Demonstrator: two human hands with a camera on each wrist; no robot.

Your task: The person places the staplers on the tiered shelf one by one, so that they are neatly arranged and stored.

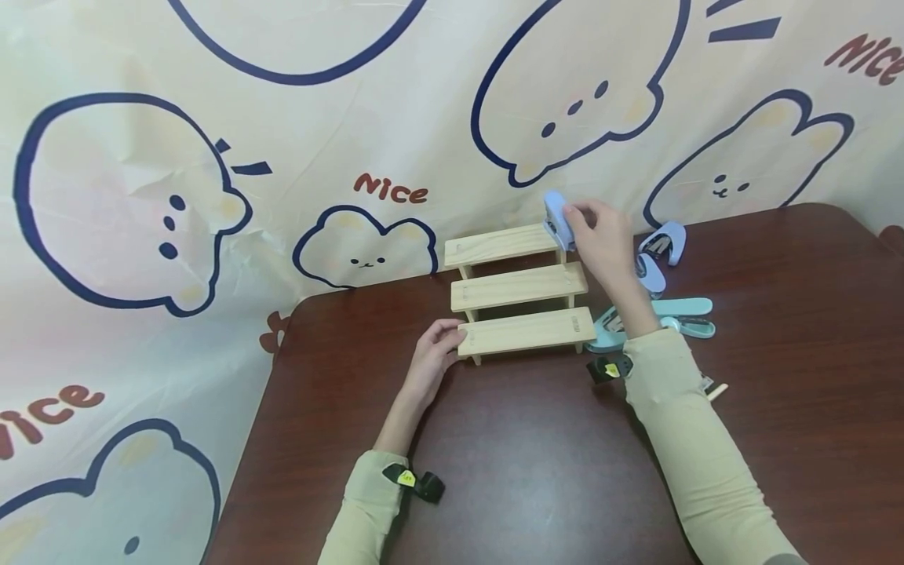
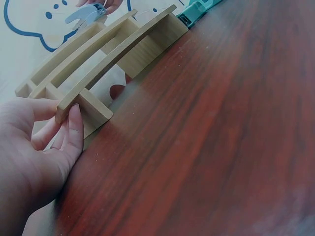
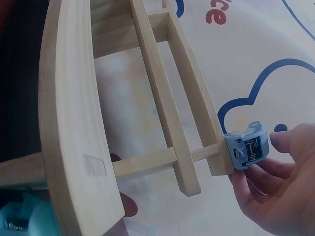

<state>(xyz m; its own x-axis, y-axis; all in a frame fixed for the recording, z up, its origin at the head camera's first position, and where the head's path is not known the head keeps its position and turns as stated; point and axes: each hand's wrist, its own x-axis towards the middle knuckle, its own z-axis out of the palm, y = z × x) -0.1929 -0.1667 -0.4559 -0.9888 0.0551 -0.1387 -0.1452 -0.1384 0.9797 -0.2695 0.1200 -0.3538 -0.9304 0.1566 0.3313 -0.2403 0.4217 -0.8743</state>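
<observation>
A three-tier wooden display stand point(image 1: 519, 289) stands near the back of the table. My left hand point(image 1: 434, 353) pinches the left end of its lowest board; in the left wrist view, the fingers point(image 2: 74, 129) curl round that board's end. At the right end of the top board, my right hand point(image 1: 606, 235) holds a small light-blue stapler point(image 1: 558, 220) between thumb and fingers. The right wrist view has this stapler point(image 3: 247, 146) against the board's end, with some fingers partly hidden behind it.
Right of the stand lie two blue staplers point(image 1: 664, 242), partly overlapping, and teal staplers point(image 1: 685, 307), partly hidden by the right wrist. A small pale item point(image 1: 716, 390) shows beside the right sleeve. A cartoon-printed sheet point(image 1: 367, 118) hangs behind the dark wooden table point(image 1: 537, 455).
</observation>
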